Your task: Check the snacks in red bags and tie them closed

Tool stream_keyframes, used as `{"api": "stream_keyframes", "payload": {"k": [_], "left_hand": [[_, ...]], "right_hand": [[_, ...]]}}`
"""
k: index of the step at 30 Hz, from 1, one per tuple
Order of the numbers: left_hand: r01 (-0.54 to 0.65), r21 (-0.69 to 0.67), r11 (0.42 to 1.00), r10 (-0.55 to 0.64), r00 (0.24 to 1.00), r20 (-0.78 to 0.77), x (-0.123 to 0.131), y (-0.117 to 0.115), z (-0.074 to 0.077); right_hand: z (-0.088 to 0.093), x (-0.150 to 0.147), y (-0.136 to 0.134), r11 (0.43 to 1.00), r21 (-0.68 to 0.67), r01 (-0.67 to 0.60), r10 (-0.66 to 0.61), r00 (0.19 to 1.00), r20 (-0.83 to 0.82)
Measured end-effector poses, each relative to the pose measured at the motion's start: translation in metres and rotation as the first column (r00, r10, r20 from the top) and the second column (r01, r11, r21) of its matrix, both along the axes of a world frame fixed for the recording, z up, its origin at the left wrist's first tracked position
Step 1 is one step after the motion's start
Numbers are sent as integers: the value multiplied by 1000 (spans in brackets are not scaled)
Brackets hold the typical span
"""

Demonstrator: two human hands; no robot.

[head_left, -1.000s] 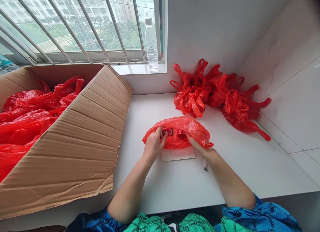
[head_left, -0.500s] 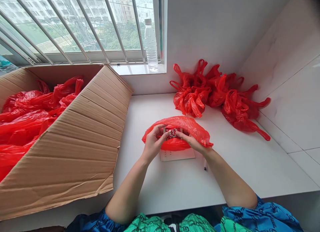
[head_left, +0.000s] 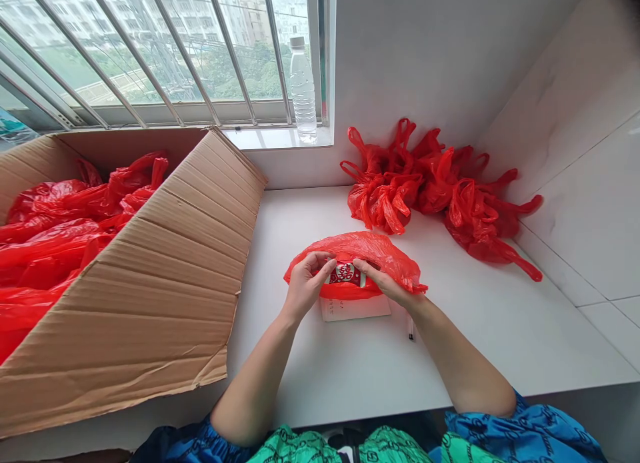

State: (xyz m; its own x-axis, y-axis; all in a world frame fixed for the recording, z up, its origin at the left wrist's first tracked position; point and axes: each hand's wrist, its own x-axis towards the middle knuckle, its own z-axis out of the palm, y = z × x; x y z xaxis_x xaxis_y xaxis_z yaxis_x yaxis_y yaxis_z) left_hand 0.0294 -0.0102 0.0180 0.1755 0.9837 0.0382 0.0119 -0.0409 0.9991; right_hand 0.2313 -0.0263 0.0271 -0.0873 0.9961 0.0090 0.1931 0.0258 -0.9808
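In the head view, an opened red plastic bag lies on the table in front of me. At its mouth is a small red-and-white packet printed with a double-happiness character. My left hand grips the packet's left end, thumb and fingers closed at its upper corner. On the other end, my right hand has its thumb against the packet's upper right corner, and its fingers are hidden inside the bag. Under the bag's near edge, a white sheet with writing sticks out. A pen lies beside my right wrist.
To the left stands a large open cardboard box holding red plastic bags. Several tied red bags are heaped at the back right against the wall. A water bottle stands on the windowsill before the barred window.
The packet's printed face has turned up and shows more plainly between my hands. My fingers have shifted to its upper corners, while the bag has hardly moved.
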Motion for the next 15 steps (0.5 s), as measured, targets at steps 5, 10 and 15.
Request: {"api": "stream_keyframes", "payload": {"k": [5,10,15], "left_hand": [[-23,49,999,23,1000,9,0,1,-2],[-32,52,998,29,999,46,3,0,-1],[-20,102,995,27,998,-64,0,1,-5]], "right_hand": [[-3,-1,0,1000,-15,18,-19,999,-48],[-8,1,2,999,-34,34,-34,999,1],[-21,4,6,1000,-17,26,-26,1000,2]]}}
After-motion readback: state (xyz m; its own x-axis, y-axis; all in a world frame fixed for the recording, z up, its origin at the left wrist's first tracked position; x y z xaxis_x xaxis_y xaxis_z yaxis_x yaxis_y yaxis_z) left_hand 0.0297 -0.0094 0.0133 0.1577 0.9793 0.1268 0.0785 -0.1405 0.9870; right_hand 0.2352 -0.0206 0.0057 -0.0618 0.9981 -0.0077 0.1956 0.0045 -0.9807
